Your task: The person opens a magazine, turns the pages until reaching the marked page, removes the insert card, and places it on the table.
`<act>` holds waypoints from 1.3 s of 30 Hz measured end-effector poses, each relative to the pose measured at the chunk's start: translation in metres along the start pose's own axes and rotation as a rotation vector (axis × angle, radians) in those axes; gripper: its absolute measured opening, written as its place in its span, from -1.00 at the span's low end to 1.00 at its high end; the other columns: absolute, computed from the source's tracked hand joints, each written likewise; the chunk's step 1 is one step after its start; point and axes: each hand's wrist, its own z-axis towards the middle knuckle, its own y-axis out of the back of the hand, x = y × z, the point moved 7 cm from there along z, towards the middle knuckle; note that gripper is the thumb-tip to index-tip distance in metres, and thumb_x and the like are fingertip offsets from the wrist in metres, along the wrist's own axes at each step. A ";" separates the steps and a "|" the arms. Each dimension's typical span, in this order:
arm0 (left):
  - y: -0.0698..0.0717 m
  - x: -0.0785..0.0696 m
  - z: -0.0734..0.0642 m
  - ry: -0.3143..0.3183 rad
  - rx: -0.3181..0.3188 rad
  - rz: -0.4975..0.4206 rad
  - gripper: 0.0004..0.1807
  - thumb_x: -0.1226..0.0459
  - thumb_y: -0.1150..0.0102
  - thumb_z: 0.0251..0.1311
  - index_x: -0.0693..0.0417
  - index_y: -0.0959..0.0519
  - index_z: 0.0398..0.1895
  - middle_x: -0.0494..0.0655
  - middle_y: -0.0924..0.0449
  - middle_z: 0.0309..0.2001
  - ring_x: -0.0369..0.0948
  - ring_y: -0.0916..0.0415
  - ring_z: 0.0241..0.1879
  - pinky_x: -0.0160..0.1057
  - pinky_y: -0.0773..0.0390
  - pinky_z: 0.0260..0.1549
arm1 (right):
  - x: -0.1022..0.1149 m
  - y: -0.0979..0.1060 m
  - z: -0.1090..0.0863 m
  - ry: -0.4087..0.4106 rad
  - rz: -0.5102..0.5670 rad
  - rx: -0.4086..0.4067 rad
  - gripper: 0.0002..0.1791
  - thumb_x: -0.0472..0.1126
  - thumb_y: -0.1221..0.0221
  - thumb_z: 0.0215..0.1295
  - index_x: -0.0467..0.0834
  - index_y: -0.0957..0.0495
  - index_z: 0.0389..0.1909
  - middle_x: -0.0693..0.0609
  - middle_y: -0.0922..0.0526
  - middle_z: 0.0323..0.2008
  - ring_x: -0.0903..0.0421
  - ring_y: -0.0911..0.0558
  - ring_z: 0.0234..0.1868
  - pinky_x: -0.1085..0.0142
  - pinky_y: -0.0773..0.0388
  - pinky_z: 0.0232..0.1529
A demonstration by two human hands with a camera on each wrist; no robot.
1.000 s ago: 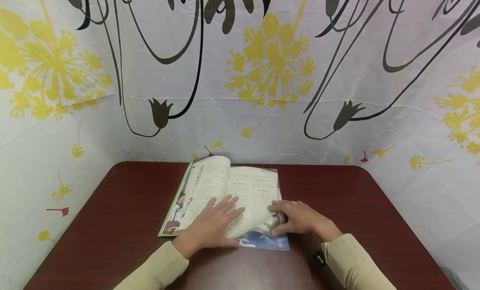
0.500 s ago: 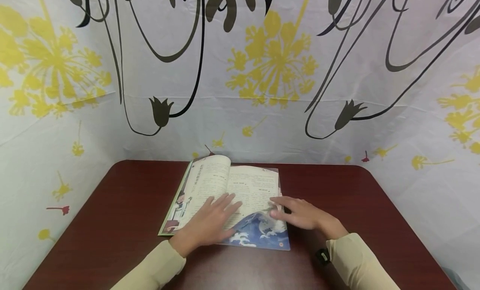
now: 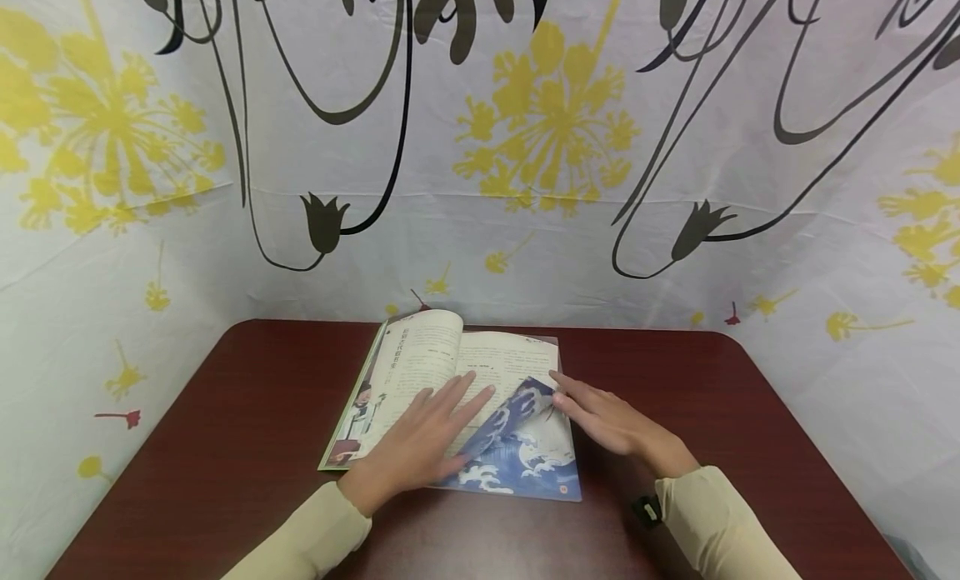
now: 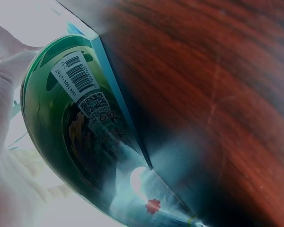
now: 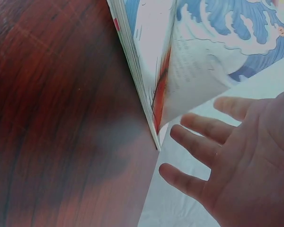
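Note:
An open magazine (image 3: 427, 347) lies on the table. My left hand (image 3: 416, 447) rests on its lower middle with fingers spread. A page with a blue wave picture (image 3: 517, 455) shows at the lower right, and a leaf with blue on its back (image 3: 513, 413) folds diagonally over toward the left. My right hand (image 3: 618, 417) is at the magazine's right edge, fingers straight, thumb touching or very near the lifted leaf. In the right wrist view, its fingers (image 5: 196, 144) are spread beside the leaf. The left wrist view shows the green back cover (image 4: 52, 109) with a barcode, curved up.
A dark red-brown table (image 3: 247, 413) carries the magazine. White cloth (image 3: 547, 255) with yellow and dark plant prints hangs behind and on both sides. A black band (image 3: 647, 510) is on the right wrist.
The lower right corner of the leaf has risen and folded up and to the left, uncovering more of the blue wave page. My right hand has moved slightly up; the left stays on the magazine.

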 end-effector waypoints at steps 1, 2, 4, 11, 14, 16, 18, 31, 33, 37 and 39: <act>0.001 -0.001 0.000 -0.009 -0.007 0.008 0.08 -0.03 -0.36 0.15 -0.24 0.11 0.62 0.05 0.11 0.59 0.00 0.01 0.52 0.21 -0.29 0.28 | 0.000 0.000 0.000 -0.008 -0.007 0.001 -0.26 0.29 0.24 0.52 -0.01 -0.11 0.56 -0.11 -0.19 0.50 -0.20 -0.20 0.47 -0.28 -0.08 0.35; 0.002 -0.001 0.001 -0.018 -0.013 0.016 0.09 -0.02 -0.37 0.14 -0.26 0.12 0.62 0.06 0.17 0.60 0.00 0.06 0.54 0.21 -0.28 0.29 | -0.001 0.000 0.000 -0.011 -0.015 0.002 -0.24 0.30 0.23 0.51 -0.02 -0.08 0.57 -0.12 -0.17 0.51 -0.20 -0.20 0.48 -0.28 -0.09 0.35; 0.003 -0.002 0.001 -0.034 -0.029 0.045 0.08 0.01 -0.37 0.13 -0.30 0.11 0.61 0.06 0.26 0.61 -0.01 0.16 0.56 0.23 -0.23 0.30 | -0.001 -0.001 0.000 -0.012 -0.025 0.002 -0.19 0.32 0.19 0.49 -0.04 -0.02 0.58 -0.14 -0.12 0.53 -0.20 -0.18 0.49 -0.28 -0.10 0.35; 0.007 -0.005 0.002 -0.100 -0.112 0.171 -0.08 0.05 -0.36 0.08 -0.27 -0.18 0.54 0.01 0.05 0.58 0.02 0.13 0.55 0.37 -0.01 0.32 | -0.002 -0.004 0.000 0.001 -0.057 0.007 -0.07 0.37 0.09 0.40 -0.07 0.05 0.59 -0.15 -0.05 0.55 -0.21 -0.19 0.48 -0.29 -0.13 0.33; 0.006 -0.006 0.002 -0.127 -0.106 0.214 -0.18 0.05 -0.32 0.11 -0.25 -0.28 0.49 -0.03 -0.06 0.55 0.01 0.06 0.54 0.37 0.03 0.34 | -0.001 -0.008 0.000 0.027 -0.078 0.026 -0.06 0.37 0.03 0.37 -0.09 -0.01 0.58 -0.15 -0.08 0.54 -0.22 -0.21 0.46 -0.33 -0.12 0.31; 0.004 -0.006 0.002 -0.141 -0.086 0.245 -0.24 0.03 -0.29 0.13 -0.23 -0.34 0.46 -0.03 -0.10 0.54 0.01 0.04 0.53 0.37 0.05 0.35 | 0.001 -0.012 0.001 0.067 -0.103 0.046 -0.04 0.38 -0.06 0.31 -0.09 -0.08 0.56 -0.16 -0.12 0.52 -0.22 -0.23 0.45 -0.34 -0.14 0.29; 0.003 -0.007 0.002 -0.153 -0.061 0.275 -0.29 0.02 -0.27 0.14 -0.23 -0.40 0.42 -0.03 -0.13 0.53 0.03 0.03 0.53 0.35 0.06 0.36 | 0.005 -0.016 0.000 0.132 -0.131 0.070 0.01 0.39 -0.19 0.20 -0.09 -0.17 0.53 -0.18 -0.17 0.50 -0.22 -0.28 0.43 -0.35 -0.18 0.25; 0.001 -0.005 0.000 -0.152 -0.049 0.304 -0.54 0.02 -0.23 0.14 -0.10 -0.64 0.12 0.06 -0.35 0.41 0.06 -0.10 0.48 0.28 0.07 0.39 | 0.010 -0.029 -0.003 0.217 -0.213 0.209 0.23 0.28 -0.57 -0.36 -0.12 -0.36 0.42 -0.18 -0.22 0.48 -0.17 -0.30 0.43 -0.25 -0.24 0.20; 0.003 -0.004 0.000 -0.138 -0.052 0.306 -0.54 -0.01 -0.25 0.13 -0.08 -0.63 0.09 0.07 -0.37 0.39 0.05 -0.11 0.48 0.28 0.05 0.39 | 0.010 -0.030 -0.003 0.217 -0.222 0.212 0.24 0.29 -0.57 -0.37 -0.12 -0.35 0.43 -0.18 -0.22 0.48 -0.17 -0.30 0.43 -0.26 -0.25 0.20; 0.005 -0.001 0.001 -0.109 -0.048 0.300 -0.51 -0.04 -0.31 0.09 -0.06 -0.61 0.07 0.08 -0.39 0.37 0.04 -0.14 0.47 0.27 0.03 0.39 | 0.011 -0.030 -0.002 0.210 -0.227 0.214 0.26 0.29 -0.58 -0.38 -0.13 -0.34 0.43 -0.20 -0.22 0.48 -0.17 -0.29 0.43 -0.28 -0.25 0.20; 0.005 -0.001 0.000 -0.097 -0.041 0.292 -0.51 -0.02 -0.31 0.09 -0.06 -0.61 0.08 0.08 -0.38 0.37 0.04 -0.13 0.47 0.26 0.04 0.40 | 0.012 -0.030 -0.002 0.202 -0.227 0.215 0.26 0.30 -0.57 -0.39 -0.13 -0.34 0.43 -0.20 -0.22 0.48 -0.17 -0.29 0.43 -0.28 -0.24 0.21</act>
